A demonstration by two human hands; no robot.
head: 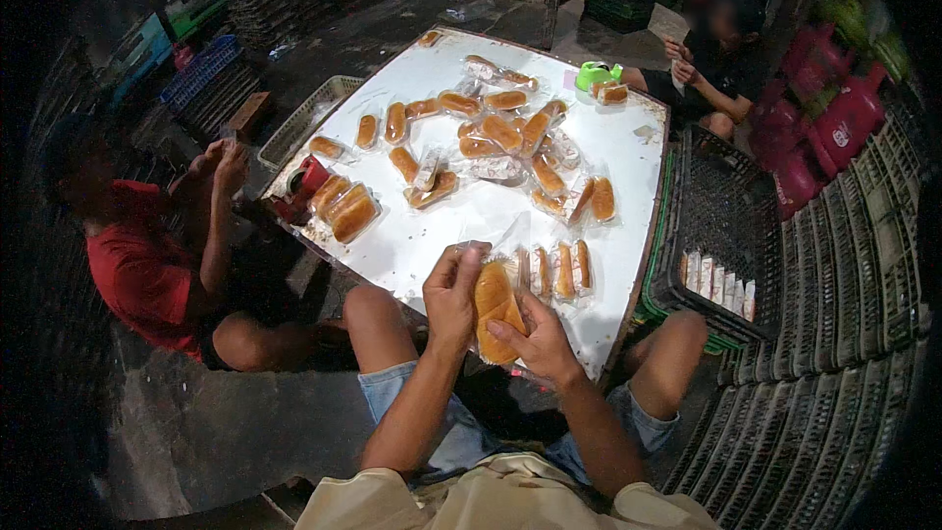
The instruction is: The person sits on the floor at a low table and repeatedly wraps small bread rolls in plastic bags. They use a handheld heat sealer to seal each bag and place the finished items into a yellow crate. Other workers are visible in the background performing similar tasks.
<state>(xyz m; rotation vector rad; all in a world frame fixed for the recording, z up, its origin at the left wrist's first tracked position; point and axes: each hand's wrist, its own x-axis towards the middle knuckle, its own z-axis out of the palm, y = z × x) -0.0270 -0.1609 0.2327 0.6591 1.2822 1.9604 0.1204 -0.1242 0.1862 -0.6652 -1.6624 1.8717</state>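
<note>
Between my two hands, over the near edge of the white table point(471, 224), is a golden bread roll point(497, 309) in a clear plastic bag. My left hand point(452, 294) pinches the top of the bag beside the roll's upper end. My right hand point(541, 342) grips the roll's lower right side, its thumb across the front. Just beyond my right hand, a short row of wrapped rolls point(564, 271) lies on the table. Farther off, several bagged rolls point(503, 132) are heaped loosely at the middle.
Several rolls point(346, 210) sit beside a red tape dispenser point(307, 184) at left; a green dispenser point(596, 76) is at the far edge. A black crate point(725, 235) with packed rolls stands right, near stacked crates point(839, 272). One person point(147, 258) sits left, another point(717, 66) far right.
</note>
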